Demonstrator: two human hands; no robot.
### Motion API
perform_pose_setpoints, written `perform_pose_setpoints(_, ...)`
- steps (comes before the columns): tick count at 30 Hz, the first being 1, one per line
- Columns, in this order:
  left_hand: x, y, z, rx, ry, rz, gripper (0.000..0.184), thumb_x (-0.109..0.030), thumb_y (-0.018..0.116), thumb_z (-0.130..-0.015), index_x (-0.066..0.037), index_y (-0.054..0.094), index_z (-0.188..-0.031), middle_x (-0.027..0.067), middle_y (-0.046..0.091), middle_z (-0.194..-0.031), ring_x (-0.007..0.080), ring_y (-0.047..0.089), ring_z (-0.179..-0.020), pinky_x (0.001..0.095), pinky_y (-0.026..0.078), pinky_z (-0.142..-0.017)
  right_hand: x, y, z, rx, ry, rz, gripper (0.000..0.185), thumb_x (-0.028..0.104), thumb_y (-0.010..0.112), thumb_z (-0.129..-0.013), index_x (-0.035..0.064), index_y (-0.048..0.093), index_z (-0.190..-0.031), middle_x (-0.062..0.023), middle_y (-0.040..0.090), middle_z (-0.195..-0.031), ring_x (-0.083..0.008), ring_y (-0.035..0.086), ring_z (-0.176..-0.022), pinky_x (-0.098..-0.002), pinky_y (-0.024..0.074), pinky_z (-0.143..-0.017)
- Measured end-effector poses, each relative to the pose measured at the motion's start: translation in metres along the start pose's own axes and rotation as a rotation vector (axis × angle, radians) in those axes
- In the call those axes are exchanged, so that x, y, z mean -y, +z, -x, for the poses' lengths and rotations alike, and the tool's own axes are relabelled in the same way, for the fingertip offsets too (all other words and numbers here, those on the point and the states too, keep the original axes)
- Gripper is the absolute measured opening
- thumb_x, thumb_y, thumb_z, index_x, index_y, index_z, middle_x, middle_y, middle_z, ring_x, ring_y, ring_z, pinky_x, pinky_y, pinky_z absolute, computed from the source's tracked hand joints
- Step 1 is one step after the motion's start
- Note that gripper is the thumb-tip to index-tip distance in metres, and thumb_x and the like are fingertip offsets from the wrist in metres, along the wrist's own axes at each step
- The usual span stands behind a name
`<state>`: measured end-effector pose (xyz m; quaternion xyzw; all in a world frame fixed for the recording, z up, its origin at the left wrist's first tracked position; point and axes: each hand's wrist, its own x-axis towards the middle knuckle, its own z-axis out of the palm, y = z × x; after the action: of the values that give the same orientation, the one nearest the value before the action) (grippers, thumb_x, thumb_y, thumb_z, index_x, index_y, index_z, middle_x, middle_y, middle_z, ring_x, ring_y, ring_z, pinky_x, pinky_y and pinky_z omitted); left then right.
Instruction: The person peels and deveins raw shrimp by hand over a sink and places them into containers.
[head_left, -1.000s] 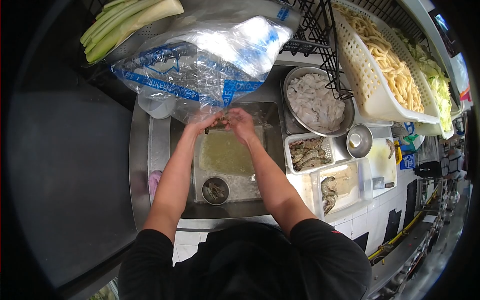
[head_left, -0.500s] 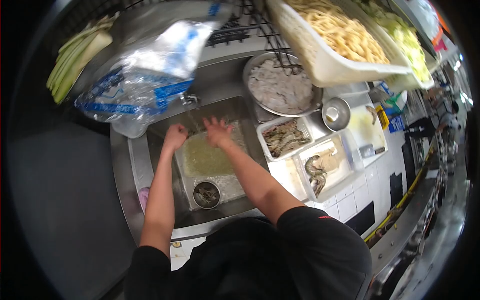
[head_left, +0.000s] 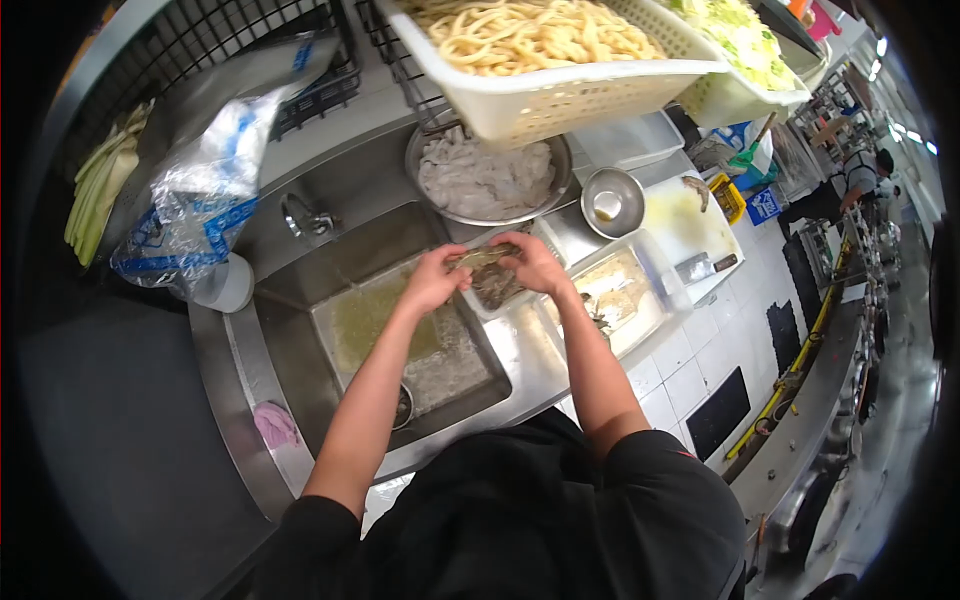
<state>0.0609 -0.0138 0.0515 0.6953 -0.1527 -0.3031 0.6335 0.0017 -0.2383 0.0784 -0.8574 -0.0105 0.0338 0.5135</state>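
Note:
In the head view my left hand (head_left: pixel 434 281) and my right hand (head_left: pixel 537 266) pinch a shrimp (head_left: pixel 484 257) between them, its body stretched from one to the other. Beneath it stands a white perforated basket (head_left: pixel 499 309) with more grey-brown shrimp, partly covered by my hands. To the left is the steel sink (head_left: pixel 470 330), with a shallow pan of cloudy yellowish water (head_left: pixel 375 325) in it. A small metal bowl (head_left: pixel 404 408) in the sink is mostly hidden behind my left forearm. My right forearm crosses a clear plastic container (head_left: pixel 650 307) holding shrimp.
A large bowl of pale peeled pieces (head_left: pixel 485 180) stands behind the basket. Above hangs a noodle basket (head_left: pixel 560 95). Rightward are a metal bowl (head_left: pixel 612 202) and a cutting board (head_left: pixel 680 222) with a knife (head_left: pixel 705 267). A faucet (head_left: pixel 308 217) and pink cloth (head_left: pixel 275 425) are leftward.
Both hands have left the sink and moved right to the shrimp basket, where they have taken hold of a shrimp. The view has shifted rightward.

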Motion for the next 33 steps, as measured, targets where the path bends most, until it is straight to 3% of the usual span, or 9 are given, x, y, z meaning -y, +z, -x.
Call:
perform_pose_setpoints(4,0.007,0.071,-0.049,-0.163,0.135,-0.763,0.041,-0.01,0.064,-0.086,-0.003,0.061,-0.126,0.0235,0.059,-0.125,0.0412,0.054,-0.117,0.0438,0.042,-0.104,-0.044,-0.043,-0.005,-0.007,0.095,0.292,0.043,-0.002,0.063,-0.081,0.0138,0.063,-0.121,-0.0103,0.068,-0.105,-0.0243,0.064,-0.099,-0.0398,0.0495,-0.087)
perform_pose_setpoints(8,-0.01,0.097,-0.047,-0.183,-0.07,-1.091,0.042,-0.017,0.062,-0.088,-0.005,0.061,-0.128,0.0197,0.058,-0.128,0.0396,0.054,-0.118,0.0472,0.041,-0.104,-0.066,-0.058,0.007,-0.028,-0.157,0.621,0.048,0.004,0.067,-0.077,0.02,0.065,-0.122,-0.0079,0.057,-0.133,-0.03,0.046,-0.127,-0.0521,0.0345,-0.1)
perform_pose_setpoints(13,0.001,0.13,-0.062,-0.249,0.073,-0.99,0.048,-0.034,0.055,-0.094,-0.016,0.052,-0.139,0.0137,0.048,-0.145,0.0394,0.041,-0.134,0.0531,0.035,-0.107,-0.131,-0.21,0.037,-0.388,-0.187,0.477,0.024,0.004,0.062,-0.08,0.0082,0.068,-0.103,-0.0145,0.065,-0.108,-0.0352,0.059,-0.103,-0.048,0.0448,-0.09)
perform_pose_setpoints(15,-0.005,0.156,-0.053,-0.141,0.06,-1.371,0.056,-0.041,0.047,-0.098,-0.021,0.04,-0.15,0.0083,0.031,-0.157,0.0347,0.024,-0.146,0.0542,0.022,-0.114,-0.206,-0.293,0.038,-0.749,-0.168,0.529,0.018,0.002,0.056,-0.079,0.0007,0.068,-0.093,-0.0232,0.067,-0.09,-0.0414,0.064,-0.084,-0.0481,0.0512,-0.075)
perform_pose_setpoints(17,0.011,0.16,-0.054,-0.132,0.053,-1.344,0.057,-0.044,0.042,-0.099,-0.022,0.035,-0.152,0.0064,0.025,-0.16,0.0339,0.017,-0.148,0.0544,0.016,-0.116,-0.266,-0.377,0.027,-0.803,0.275,0.555,0.027,-0.003,0.059,-0.075,-0.0005,0.07,-0.1,-0.0244,0.068,-0.097,-0.0386,0.066,-0.095,-0.0451,0.0523,-0.085)
perform_pose_setpoints(22,0.02,0.16,-0.058,-0.097,-0.007,-1.315,0.059,-0.05,0.03,-0.102,-0.024,0.027,-0.156,0.0057,0.016,-0.164,0.0366,0.007,-0.15,0.0551,0.003,-0.117,-0.366,-0.487,0.011,-0.507,0.458,0.947,0.062,0.006,0.055,-0.082,0.0136,0.044,-0.142,-0.0177,0.057,-0.13,-0.0418,0.052,-0.121,-0.0495,0.0438,-0.101)
perform_pose_setpoints(28,0.013,0.162,-0.05,-0.123,-0.081,-1.279,0.059,-0.049,0.03,-0.103,-0.024,0.023,-0.157,0.0057,0.013,-0.164,0.0312,0.005,-0.151,0.0522,0.001,-0.119,-0.368,-0.473,0.028,-0.38,0.484,0.99,0.046,0.023,0.058,-0.091,0.0059,0.047,-0.133,-0.0199,0.058,-0.125,-0.0412,0.052,-0.12,-0.0541,0.0453,-0.097)
perform_pose_setpoints(31,0.021,0.149,-0.049,-0.177,0.024,-1.062,0.059,-0.045,0.034,-0.103,-0.02,0.024,-0.156,0.0086,0.017,-0.163,0.0276,0.008,-0.152,0.05,0.005,-0.119,-0.363,-0.453,0.058,-0.401,0.311,0.782,0.033,0.004,0.063,-0.079,-0.0028,0.048,-0.108,-0.0287,0.059,-0.104,-0.0477,0.057,-0.098,-0.053,0.0472,-0.084)
perform_pose_setpoints(33,0.026,0.143,-0.041,-0.564,0.171,-0.829,0.049,-0.033,0.045,-0.102,-0.011,0.044,-0.145,0.0147,0.041,-0.151,0.0296,0.032,-0.144,0.0467,0.022,-0.116,-0.336,-0.44,0.08,-0.44,0.19,0.69,0.029,0.003,0.065,-0.076,-0.001,0.047,-0.098,-0.0203,0.06,-0.09,-0.0363,0.06,-0.083,-0.045,0.0485,-0.076)
